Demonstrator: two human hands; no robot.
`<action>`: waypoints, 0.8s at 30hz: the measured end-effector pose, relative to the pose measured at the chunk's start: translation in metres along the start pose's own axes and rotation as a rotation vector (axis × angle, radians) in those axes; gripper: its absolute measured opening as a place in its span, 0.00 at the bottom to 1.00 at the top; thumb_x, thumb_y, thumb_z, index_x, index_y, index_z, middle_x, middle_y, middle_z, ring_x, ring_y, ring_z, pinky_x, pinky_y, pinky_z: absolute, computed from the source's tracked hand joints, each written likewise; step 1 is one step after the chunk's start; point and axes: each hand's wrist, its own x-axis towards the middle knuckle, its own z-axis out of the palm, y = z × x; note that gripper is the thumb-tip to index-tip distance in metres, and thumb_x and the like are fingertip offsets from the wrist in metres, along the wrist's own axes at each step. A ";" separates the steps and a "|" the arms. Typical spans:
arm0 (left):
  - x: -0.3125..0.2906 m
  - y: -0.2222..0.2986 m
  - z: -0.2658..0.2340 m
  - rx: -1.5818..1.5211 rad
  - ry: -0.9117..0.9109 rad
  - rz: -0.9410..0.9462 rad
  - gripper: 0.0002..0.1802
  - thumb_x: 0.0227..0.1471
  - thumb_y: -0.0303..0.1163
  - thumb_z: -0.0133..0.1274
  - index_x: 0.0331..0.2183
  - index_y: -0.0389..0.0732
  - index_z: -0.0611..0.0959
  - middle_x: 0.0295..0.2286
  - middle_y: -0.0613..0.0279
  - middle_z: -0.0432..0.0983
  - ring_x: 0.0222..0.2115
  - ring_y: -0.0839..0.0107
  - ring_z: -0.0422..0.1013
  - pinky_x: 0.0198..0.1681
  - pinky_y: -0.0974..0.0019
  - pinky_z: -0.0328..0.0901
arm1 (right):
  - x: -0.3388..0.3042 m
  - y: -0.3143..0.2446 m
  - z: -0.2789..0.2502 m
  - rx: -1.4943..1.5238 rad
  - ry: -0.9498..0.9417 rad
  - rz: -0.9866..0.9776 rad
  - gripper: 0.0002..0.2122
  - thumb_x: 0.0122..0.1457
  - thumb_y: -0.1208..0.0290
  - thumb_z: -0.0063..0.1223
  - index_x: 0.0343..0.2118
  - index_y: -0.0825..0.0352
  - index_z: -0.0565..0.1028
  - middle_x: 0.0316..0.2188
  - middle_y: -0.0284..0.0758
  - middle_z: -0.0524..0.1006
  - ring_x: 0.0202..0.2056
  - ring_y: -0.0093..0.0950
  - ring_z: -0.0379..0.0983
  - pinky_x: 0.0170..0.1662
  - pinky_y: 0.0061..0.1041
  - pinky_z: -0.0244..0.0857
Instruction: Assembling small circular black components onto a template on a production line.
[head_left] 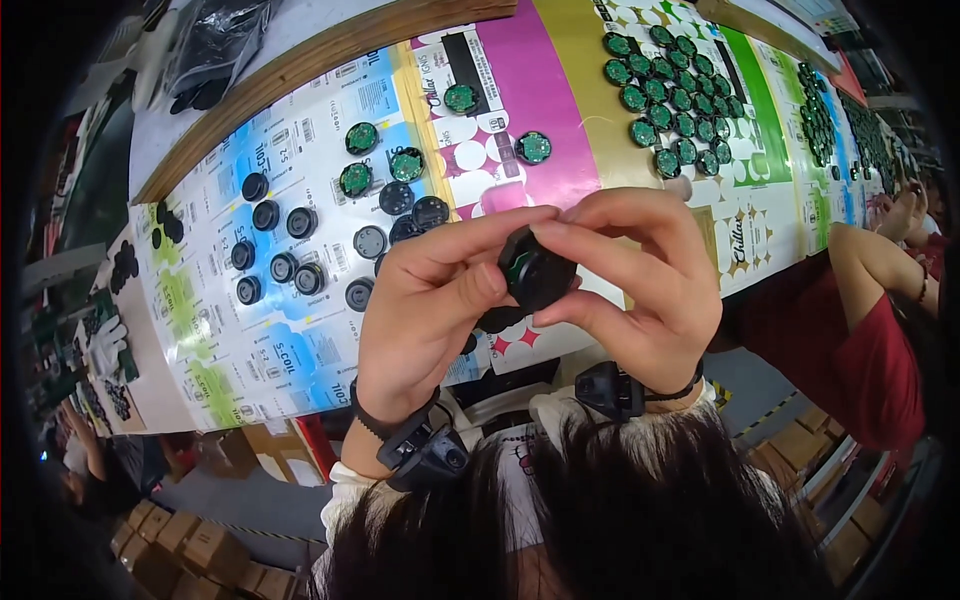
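My left hand (420,305) and my right hand (645,285) meet over the front of the table, closed around a round black housing (543,277). A sliver of green circuit board shows at the housing's left edge. Both thumbs and fingertips press on its rim, the right fingertips at its top and lower right. Beyond the left hand lie dark round parts (430,211), some partly hidden by that hand. Farther left stand several black round housings (266,214). Several housings with green boards (405,164) lie just behind them.
A large cluster of green-board housings (685,98) covers the far right. Printed cardboard sheets (540,60) line the table, with a wooden rail (330,75) along its far side. A plastic bag (215,45) lies beyond. At right sits a person in a red sleeve (880,345).
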 end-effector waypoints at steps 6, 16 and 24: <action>-0.001 0.001 0.001 0.081 0.036 0.020 0.22 0.45 0.35 0.51 0.41 0.32 0.71 0.35 0.57 0.71 0.34 0.72 0.69 0.37 0.72 0.64 | -0.001 -0.001 0.002 -0.041 0.005 -0.013 0.21 0.30 0.74 0.62 0.35 0.68 0.74 0.31 0.36 0.67 0.32 0.27 0.67 0.33 0.21 0.63; -0.004 0.001 -0.009 0.144 0.040 -0.029 0.21 0.44 0.35 0.52 0.40 0.33 0.73 0.32 0.58 0.73 0.33 0.74 0.69 0.36 0.74 0.64 | -0.003 -0.001 0.006 -0.080 -0.017 -0.040 0.21 0.30 0.74 0.61 0.35 0.67 0.74 0.31 0.35 0.68 0.31 0.27 0.67 0.33 0.20 0.63; -0.007 0.004 0.001 0.219 0.121 0.010 0.19 0.46 0.33 0.51 0.41 0.34 0.73 0.32 0.58 0.73 0.31 0.76 0.69 0.35 0.76 0.64 | -0.003 0.001 0.009 -0.081 -0.014 -0.062 0.21 0.30 0.76 0.60 0.34 0.67 0.74 0.31 0.35 0.68 0.31 0.26 0.67 0.33 0.21 0.64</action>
